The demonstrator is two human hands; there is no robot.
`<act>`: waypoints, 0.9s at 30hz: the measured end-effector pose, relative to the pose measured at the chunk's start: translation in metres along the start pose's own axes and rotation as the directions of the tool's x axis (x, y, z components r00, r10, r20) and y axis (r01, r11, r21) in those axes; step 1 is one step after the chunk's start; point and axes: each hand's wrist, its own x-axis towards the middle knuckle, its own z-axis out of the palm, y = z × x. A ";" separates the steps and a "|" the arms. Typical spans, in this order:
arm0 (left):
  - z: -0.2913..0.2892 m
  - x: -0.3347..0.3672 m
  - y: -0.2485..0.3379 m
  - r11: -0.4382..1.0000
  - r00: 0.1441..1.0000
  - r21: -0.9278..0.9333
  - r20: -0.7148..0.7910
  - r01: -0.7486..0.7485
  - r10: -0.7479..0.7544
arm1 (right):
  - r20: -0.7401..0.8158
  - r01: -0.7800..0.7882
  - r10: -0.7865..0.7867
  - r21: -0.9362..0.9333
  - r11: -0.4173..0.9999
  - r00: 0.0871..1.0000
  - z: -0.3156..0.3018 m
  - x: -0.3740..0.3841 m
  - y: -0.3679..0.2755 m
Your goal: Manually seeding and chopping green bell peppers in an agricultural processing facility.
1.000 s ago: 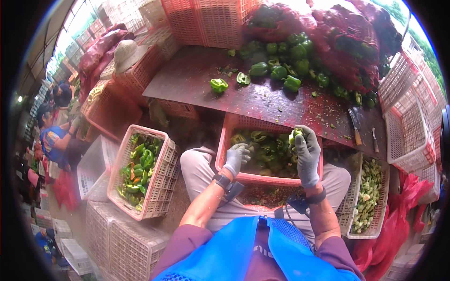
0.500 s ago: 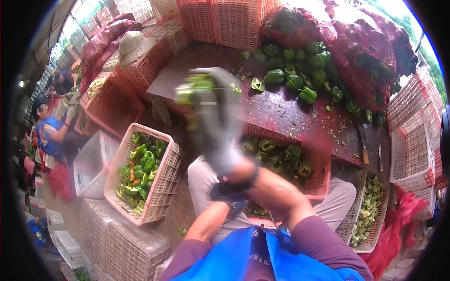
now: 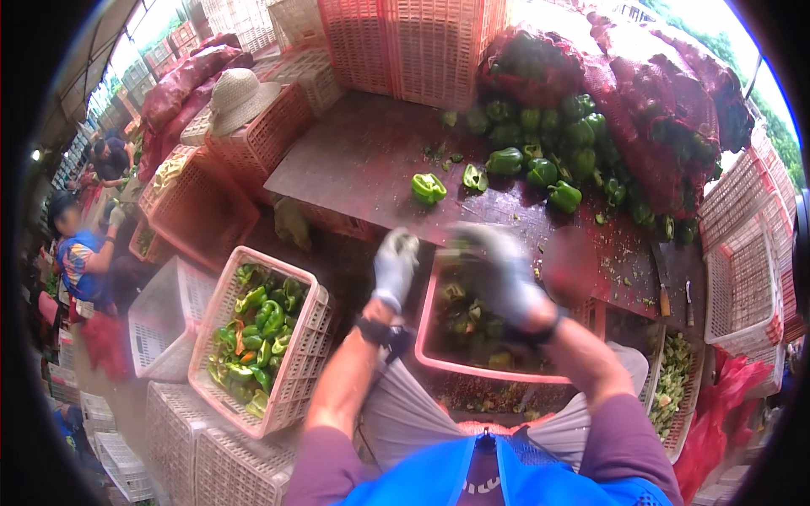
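My left hand point(image 3: 395, 268), in a pale glove, is raised beside the left edge of a pink crate over my lap. Its fingers are curled closed; what they hold, if anything, is too small to make out. My gloved right hand point(image 3: 499, 274) is smeared by motion above the pink crate point(image 3: 498, 373), which holds cut green pepper pieces point(image 3: 460, 320). Beyond the hands, a cut green pepper point(image 3: 429, 188) and a pepper half point(image 3: 475, 177) lie on the dark table point(image 3: 337, 160). Whole green peppers point(image 3: 540, 173) are heaped farther right.
At left a tilted pink crate point(image 3: 310, 337) holds green peppers. Red mesh sacks point(image 3: 666, 101) lie at the back right. Two knives point(image 3: 664, 297) rest at the table's right edge. A crate of pale trimmings point(image 3: 672, 379) stands right of my leg. Another person point(image 3: 84, 253) sits far left.
My right hand has swung from the far left back to the right, over the lap crate. The green pepper seen with it is no longer there. My left hand has come up into view.
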 end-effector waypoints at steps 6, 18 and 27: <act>0.035 0.169 0.010 0.708 0.942 0.691 -0.122 -0.144 0.312 | -0.425 -0.547 0.410 -0.799 0.249 0.807 -0.284 -0.208 0.108; 0.088 0.154 -0.047 0.913 0.998 0.406 -0.015 -0.043 0.054 | -0.459 -0.631 0.443 -0.649 0.425 0.770 -0.302 -0.229 0.117; 0.151 0.052 -0.021 0.740 0.988 0.659 0.037 -0.135 0.148 | -0.143 -0.260 0.251 -0.804 0.535 0.957 -0.065 -0.047 0.155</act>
